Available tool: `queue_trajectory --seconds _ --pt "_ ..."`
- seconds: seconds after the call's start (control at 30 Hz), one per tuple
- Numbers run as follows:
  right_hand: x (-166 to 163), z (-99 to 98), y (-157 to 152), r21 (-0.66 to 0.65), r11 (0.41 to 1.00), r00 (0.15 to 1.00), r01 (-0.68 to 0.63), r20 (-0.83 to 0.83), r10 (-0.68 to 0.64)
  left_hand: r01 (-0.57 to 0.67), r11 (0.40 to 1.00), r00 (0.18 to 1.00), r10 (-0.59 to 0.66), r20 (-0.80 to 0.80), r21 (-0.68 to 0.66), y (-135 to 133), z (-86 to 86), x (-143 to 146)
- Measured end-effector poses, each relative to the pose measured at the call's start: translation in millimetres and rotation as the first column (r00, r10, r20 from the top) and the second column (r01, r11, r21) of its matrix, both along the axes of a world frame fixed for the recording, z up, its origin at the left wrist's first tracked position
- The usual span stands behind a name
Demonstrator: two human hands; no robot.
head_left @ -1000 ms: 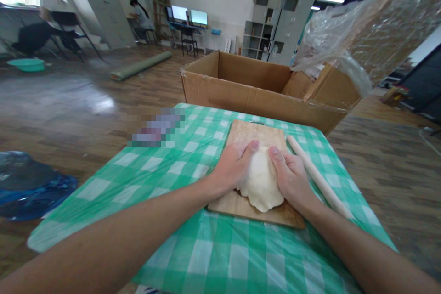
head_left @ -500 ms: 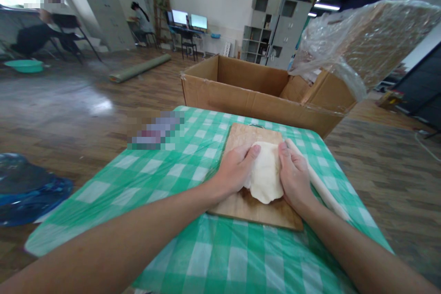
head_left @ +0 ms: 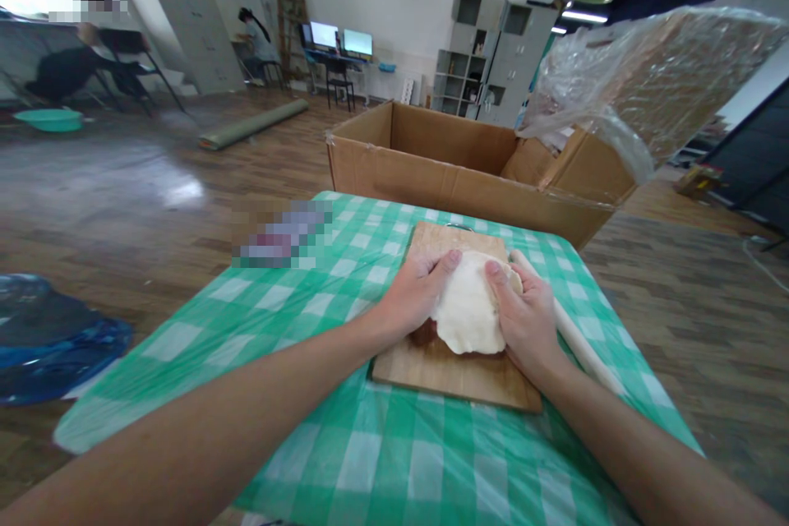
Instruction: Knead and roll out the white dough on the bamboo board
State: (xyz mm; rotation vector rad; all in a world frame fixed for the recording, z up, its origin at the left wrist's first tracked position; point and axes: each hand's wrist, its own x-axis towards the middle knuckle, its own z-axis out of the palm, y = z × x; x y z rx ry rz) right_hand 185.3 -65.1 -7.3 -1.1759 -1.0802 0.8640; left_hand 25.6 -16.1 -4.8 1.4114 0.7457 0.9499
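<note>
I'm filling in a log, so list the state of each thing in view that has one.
Dough: flattened, edge uneven
Left hand: gripping dough
Right hand: gripping dough
Board: lying flat
Rolling pin: lying beside board
Cloth: spread out, wrinkled
Carton: open
Green mat: rolled up
Two monitors: lit

Near, one left hand (head_left: 422,288), one right hand (head_left: 527,308), one dough piece (head_left: 468,308), one board (head_left: 456,382) and one rolling pin (head_left: 588,352) were counted; far, two lit screens (head_left: 357,43).
</note>
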Motion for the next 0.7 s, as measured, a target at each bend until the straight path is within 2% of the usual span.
queue_trajectory --seconds 0.07,0.13,0.23,0.3,0.43,0.53,0.63,0.7 --pt "3.2 -4.1 4.1 0.039 0.997 0.998 0.06 -0.029 -0.059 0.05 0.997 0.995 -0.046 0.088 -0.05 -2.2 -2.9 3.4" --pt "7.3 -7.2 8.8 0.057 0.997 0.996 0.044 -0.078 -0.04 0.028 0.999 0.997 -0.026 0.068 -0.028 -3.4 -4.2 4.1" --pt "13.9 -6.9 13.8 0.027 0.996 0.983 -0.083 -0.164 0.086 -0.006 1.0 1.0 0.007 -0.01 0.024 -1.6 -1.8 -1.0" --pt "17.4 -3.0 14.0 -0.035 0.984 0.97 -0.174 -0.179 0.165 0.048 0.998 0.999 -0.047 -0.028 0.038 1.0 0.8 -5.9" --pt "19.8 7.0 9.4 -0.134 0.943 0.951 -0.305 0.005 0.308 0.211 0.978 0.974 -0.21 -0.082 -0.001 4.4 0.7 -10.5" --pt "20.2 7.9 8.5 -0.089 0.976 0.964 -0.197 0.163 0.21 0.281 0.955 0.959 -0.282 0.003 -0.097 4.3 -3.8 -8.3" --pt "23.5 2.1 12.4 -0.007 0.999 0.977 -0.039 0.209 0.039 0.305 0.944 0.952 -0.297 0.079 -0.124 3.9 -8.5 -5.5" --pt "27.0 -2.5 16.1 0.017 1.0 0.977 0.007 0.213 -0.011 0.288 0.952 0.957 -0.284 0.052 -0.107 4.1 -11.0 -4.7"
